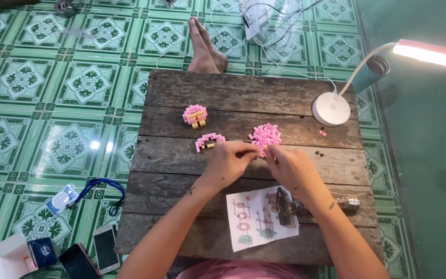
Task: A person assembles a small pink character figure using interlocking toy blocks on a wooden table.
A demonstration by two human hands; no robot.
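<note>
Both hands at frame centre over the weathered wooden plank table. Left hand and right hand pinch fingertips together at the near edge of the loose pile of small pink building bricks; whatever they grip is too small to tell. Pink arch-shaped brick piece lies just left.

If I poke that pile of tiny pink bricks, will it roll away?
Probably not far: the pink brick pile is loose, blocky pieces, so it would likely scatter, not roll. Each piece looks tiny and light. The rough wooden table may catch strays in its plank gaps.
</note>
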